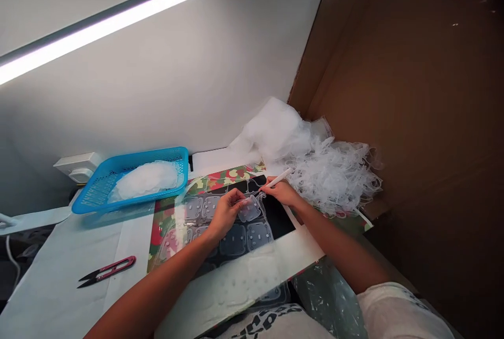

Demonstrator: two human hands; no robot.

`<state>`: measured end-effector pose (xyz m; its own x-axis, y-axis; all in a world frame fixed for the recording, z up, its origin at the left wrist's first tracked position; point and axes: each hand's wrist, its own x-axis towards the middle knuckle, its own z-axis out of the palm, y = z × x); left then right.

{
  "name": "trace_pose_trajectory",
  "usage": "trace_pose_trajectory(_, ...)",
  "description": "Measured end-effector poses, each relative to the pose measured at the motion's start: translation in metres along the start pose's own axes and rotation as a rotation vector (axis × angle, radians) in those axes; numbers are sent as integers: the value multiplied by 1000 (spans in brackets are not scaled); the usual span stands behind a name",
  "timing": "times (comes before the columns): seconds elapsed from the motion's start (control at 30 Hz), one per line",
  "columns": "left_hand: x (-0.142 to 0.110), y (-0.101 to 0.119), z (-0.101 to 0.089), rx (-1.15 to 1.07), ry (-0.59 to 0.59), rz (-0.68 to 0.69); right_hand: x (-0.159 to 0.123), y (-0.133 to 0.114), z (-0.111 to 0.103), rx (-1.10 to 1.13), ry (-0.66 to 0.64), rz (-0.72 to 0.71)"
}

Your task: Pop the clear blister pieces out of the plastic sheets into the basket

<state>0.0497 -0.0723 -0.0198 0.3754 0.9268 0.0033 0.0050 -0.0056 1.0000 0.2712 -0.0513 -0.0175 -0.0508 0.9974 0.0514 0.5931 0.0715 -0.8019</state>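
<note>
My left hand point(225, 213) is closed, pinching the edge of a clear, rounded-square plastic piece point(249, 210) between thumb and fingers. A white pen-shaped tool point(279, 177) sits in my right hand point(282, 192), its lower end close to the edge of that piece. What the tool's tip is like is too small to tell. Thin clear strips curl between the two hands. Beneath them lies a clear sheet of similar rounded-square pieces point(232, 240) dotted with small pale marks, over a dark surface on a camouflage-patterned mat point(160, 228).
A blue basket point(92, 201) holding a pile of thin white pieces point(146, 179) stands at the back left. Thread snips point(108, 271) lie on the left. Behind my right hand are tangled clear strips point(338, 176) and a white heap point(275, 126). A cardboard wall point(401, 97) rises on the right.
</note>
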Motion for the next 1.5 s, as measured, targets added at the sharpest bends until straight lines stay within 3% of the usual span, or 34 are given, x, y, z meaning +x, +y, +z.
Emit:
trace_pose_trajectory(0.27, -19, 8, -19, -297, 37, -122, -1, -6, -7, 135, -49, 26)
trace_pose_trajectory(0.33, -25, 12, -29, -259, 45, -122, -3, -11, -10, 205, -42, -1)
trace_pose_trajectory(0.4, -33, 15, -38, -32, 83, -72, -7, -19, -10, 243, 45, -43)
trace_pose_trajectory(0.47, -43, 14, -47, 358, 105, 49, -16, -30, -3, 239, 95, -113)
trace_pose_trajectory(0.6, -66, 2, -54, 1070, -40, 350, -39, -52, 26, 149, -143, -315)
trace_pose_trajectory(0.73, -82, -13, -54, 1312, -98, 445, -51, -56, 49, 58, -258, -435)
trace_pose_trajectory(1.33, -86, -19, -57, 1285, -121, 398, -55, -44, 63, -59, -288, -495)
trace_pose_trajectory(1.43, -88, -21, -57, 1281, -103, 370, -49, -42, 60, -45, -200, -450)
trace_pose_trajectory(1.5, -90, -21, -56, 1275, -108, 351, -38, -37, 48, -7, -16, -304)
